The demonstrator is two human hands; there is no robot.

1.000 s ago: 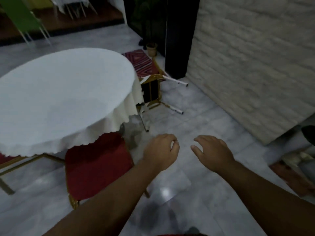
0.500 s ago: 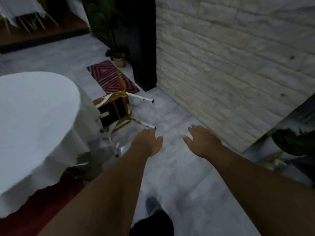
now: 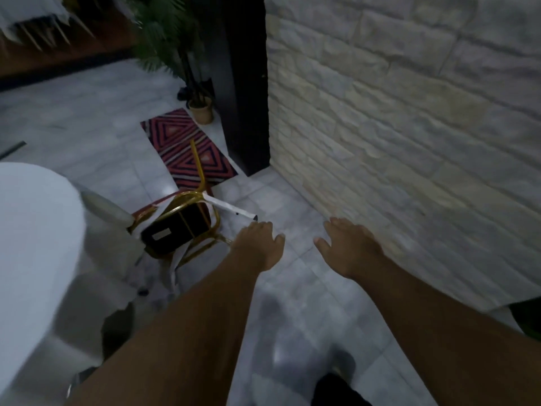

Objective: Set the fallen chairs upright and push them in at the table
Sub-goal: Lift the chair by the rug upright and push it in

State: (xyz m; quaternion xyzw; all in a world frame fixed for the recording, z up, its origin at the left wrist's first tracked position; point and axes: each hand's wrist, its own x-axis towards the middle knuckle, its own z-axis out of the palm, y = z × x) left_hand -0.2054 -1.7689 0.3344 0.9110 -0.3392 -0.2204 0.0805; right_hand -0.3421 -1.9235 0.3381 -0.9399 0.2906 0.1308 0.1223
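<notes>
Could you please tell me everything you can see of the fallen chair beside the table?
The fallen chair lies tipped over on the pale tiled floor, next to the white-clothed table. Its gold, metal-looking frame shows the dark underside of the seat, which bears a small pale label, and a red edge. One white-wrapped leg points toward the stone wall; a gold bar reaches over the patterned rug. The left hand is close to a leg; contact cannot be told.

No words or numbers to read anywhere. Small white label point(image 3: 160, 235) on black underside of fallen chair point(image 3: 178, 227), too blurry to read.
</notes>
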